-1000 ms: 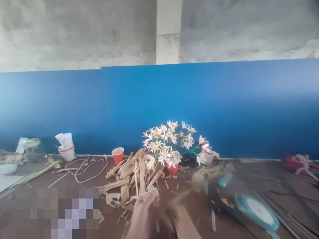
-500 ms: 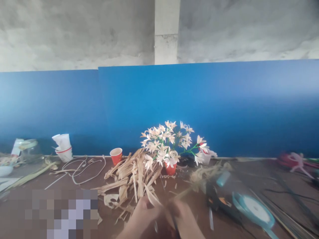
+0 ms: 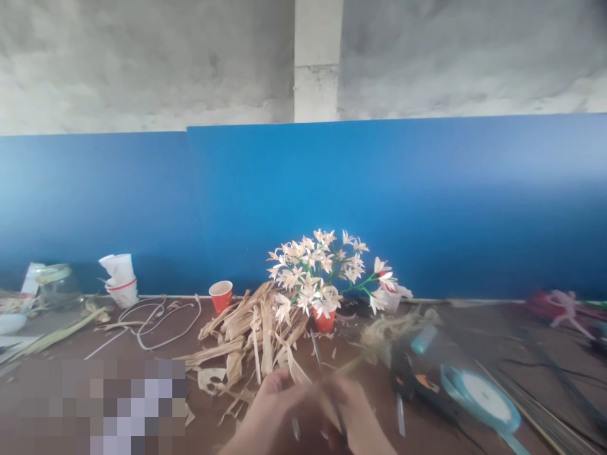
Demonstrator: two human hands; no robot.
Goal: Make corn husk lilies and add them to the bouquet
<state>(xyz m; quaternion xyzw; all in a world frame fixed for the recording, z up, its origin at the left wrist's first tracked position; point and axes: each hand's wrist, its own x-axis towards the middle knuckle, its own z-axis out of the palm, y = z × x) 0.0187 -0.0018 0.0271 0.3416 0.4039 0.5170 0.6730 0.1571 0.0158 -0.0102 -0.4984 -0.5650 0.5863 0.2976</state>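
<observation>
The left hand pinches a husk; the right hand grips a blurred tool. The red cup bears marks too small to read.

No txt, brands, nos. or signs legible. Marks on red cup too small to read; ditto reddish bit on white item, far L.

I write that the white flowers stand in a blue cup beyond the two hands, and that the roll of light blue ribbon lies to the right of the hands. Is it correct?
Not quite: in the head view, the cup under the white flowers is red. It does stand beyond the left hand and right hand, with the ribbon roll to their right.
</observation>
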